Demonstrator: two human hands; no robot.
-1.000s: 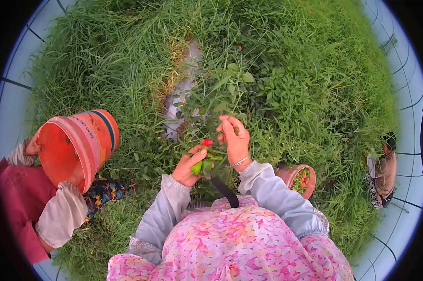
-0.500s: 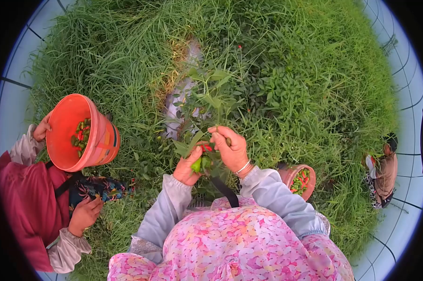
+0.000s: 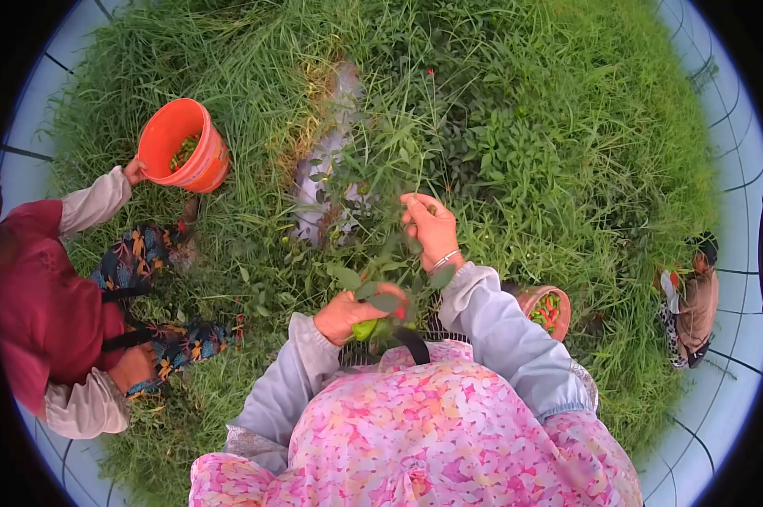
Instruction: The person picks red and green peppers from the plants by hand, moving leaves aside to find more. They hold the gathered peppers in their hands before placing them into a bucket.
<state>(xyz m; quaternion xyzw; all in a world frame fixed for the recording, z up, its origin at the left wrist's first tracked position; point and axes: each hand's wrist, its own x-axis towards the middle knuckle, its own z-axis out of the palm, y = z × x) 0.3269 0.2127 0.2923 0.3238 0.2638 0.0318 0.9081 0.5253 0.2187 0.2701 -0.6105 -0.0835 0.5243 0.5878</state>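
Observation:
My left hand is closed round some peppers, with a green pepper showing below the fingers and a blurred red one beside it. Leaves cover part of that hand. Up and to the right, my right hand is closed, its thumb and fingers pinched at a thin green stem, and a small dark green thing shows between the fingers. Leafy pepper plants stand between and in front of both hands. A pinkish bucket with red and green peppers is beside my right forearm.
At the left a co-worker in a dark red top holds an orange bucket with peppers in it. Another person is low among the grass at the far right. Pale ground sheeting shows between tall grass.
My hands have moved apart: the right one up and to the right, the left one slightly down. The co-worker's orange bucket has swung up and away, and that person's legs now show more.

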